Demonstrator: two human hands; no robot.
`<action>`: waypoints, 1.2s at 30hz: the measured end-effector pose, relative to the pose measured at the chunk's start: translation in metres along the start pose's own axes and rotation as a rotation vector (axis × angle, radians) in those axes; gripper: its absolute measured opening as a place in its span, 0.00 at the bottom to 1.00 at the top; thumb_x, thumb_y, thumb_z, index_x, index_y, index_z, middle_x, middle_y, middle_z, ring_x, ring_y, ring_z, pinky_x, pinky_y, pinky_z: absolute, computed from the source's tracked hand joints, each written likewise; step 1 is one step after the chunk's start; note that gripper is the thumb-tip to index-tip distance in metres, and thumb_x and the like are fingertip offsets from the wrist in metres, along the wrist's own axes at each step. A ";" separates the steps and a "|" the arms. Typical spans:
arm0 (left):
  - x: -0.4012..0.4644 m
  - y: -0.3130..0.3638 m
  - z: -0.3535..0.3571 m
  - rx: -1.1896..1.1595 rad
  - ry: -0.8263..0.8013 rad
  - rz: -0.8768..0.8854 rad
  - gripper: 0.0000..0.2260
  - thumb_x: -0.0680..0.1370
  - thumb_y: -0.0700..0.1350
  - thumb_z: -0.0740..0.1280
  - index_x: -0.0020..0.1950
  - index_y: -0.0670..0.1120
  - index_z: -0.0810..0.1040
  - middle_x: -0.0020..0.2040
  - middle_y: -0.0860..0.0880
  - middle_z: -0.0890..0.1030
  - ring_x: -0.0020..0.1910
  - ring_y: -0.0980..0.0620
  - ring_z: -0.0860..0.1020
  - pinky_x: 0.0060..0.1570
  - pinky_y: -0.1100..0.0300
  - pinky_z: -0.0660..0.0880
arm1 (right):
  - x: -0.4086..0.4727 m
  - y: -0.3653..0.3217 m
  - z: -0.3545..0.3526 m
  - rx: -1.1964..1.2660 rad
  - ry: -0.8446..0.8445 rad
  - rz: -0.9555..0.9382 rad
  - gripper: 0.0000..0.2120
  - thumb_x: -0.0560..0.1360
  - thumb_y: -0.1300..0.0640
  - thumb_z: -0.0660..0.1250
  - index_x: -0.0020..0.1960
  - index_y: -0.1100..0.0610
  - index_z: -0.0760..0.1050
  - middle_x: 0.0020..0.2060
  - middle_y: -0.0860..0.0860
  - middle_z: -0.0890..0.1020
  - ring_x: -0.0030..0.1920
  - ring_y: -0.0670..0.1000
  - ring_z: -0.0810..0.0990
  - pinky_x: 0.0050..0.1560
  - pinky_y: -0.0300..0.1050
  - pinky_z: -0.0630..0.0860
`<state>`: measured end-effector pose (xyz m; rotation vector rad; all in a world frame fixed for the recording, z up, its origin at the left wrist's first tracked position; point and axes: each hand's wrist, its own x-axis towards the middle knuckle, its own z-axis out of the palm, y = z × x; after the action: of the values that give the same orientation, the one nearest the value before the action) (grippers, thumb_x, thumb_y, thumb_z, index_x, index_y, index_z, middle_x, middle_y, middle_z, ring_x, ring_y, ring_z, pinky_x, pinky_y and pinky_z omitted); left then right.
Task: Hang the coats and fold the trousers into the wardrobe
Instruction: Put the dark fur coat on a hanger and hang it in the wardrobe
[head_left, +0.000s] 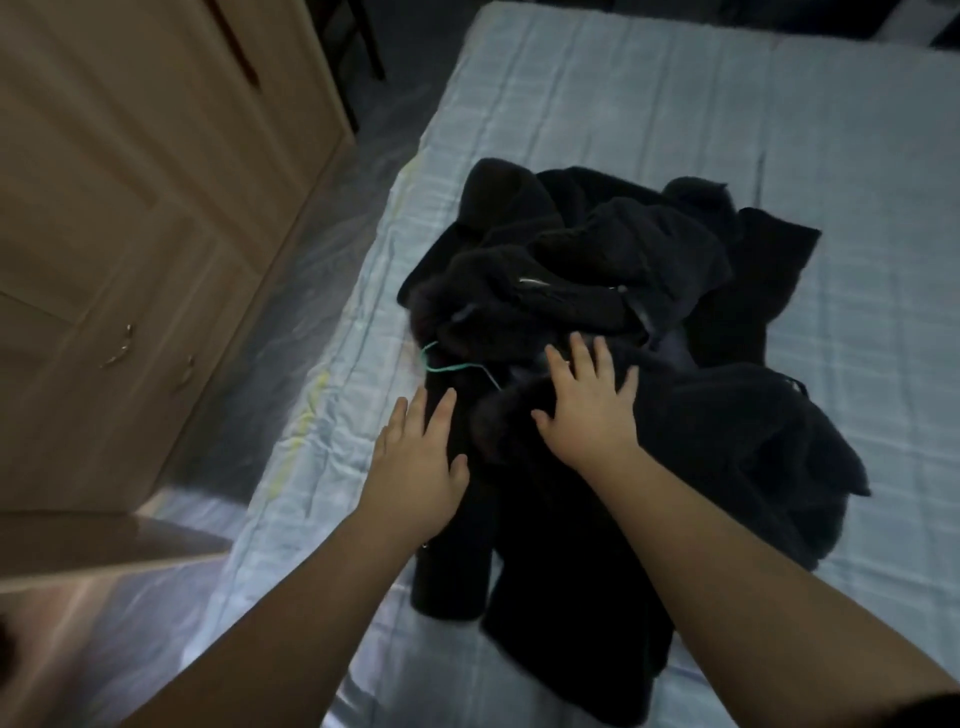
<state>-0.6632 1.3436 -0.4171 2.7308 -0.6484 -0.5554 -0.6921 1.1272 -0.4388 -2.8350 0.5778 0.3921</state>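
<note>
Black fleece-like pile of clothes (613, 332) sits mid-bed (675, 104), nothing hung or folded yet by the look of it. Both hands lie flat on the heap: left hand (415, 462) at its near-left edge, right hand (587, 405) on top, fingers spread, gripping nothing. A green wire hanger (441, 366) pokes out just beyond the left hand. Wardrobe (130, 208) at left, doors closed. Likely step: sorting. Next: single out one coat, free the hanger. No legible labels or writing.
</note>
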 end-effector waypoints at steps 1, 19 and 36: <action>0.004 -0.001 0.005 -0.010 0.002 -0.012 0.34 0.81 0.52 0.62 0.82 0.53 0.47 0.82 0.44 0.51 0.81 0.42 0.46 0.78 0.46 0.52 | 0.007 -0.006 0.007 -0.028 0.057 -0.064 0.35 0.77 0.45 0.64 0.80 0.51 0.56 0.80 0.53 0.57 0.80 0.55 0.51 0.77 0.68 0.47; 0.018 -0.044 0.011 -0.144 -0.012 -0.089 0.34 0.79 0.44 0.63 0.81 0.54 0.49 0.81 0.41 0.50 0.80 0.42 0.47 0.78 0.46 0.53 | 0.043 -0.081 0.062 0.491 -0.257 0.063 0.12 0.81 0.50 0.62 0.62 0.53 0.71 0.54 0.55 0.82 0.56 0.59 0.80 0.52 0.51 0.76; -0.042 0.039 -0.128 -0.179 0.098 0.312 0.33 0.79 0.45 0.61 0.81 0.51 0.51 0.78 0.45 0.61 0.77 0.45 0.59 0.75 0.47 0.61 | -0.133 -0.030 -0.149 0.580 0.283 0.300 0.14 0.84 0.45 0.56 0.47 0.50 0.73 0.40 0.47 0.78 0.45 0.53 0.76 0.46 0.46 0.67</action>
<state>-0.6573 1.3527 -0.2772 2.4102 -0.9286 -0.3821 -0.7656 1.1610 -0.2544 -2.2558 0.9923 -0.1262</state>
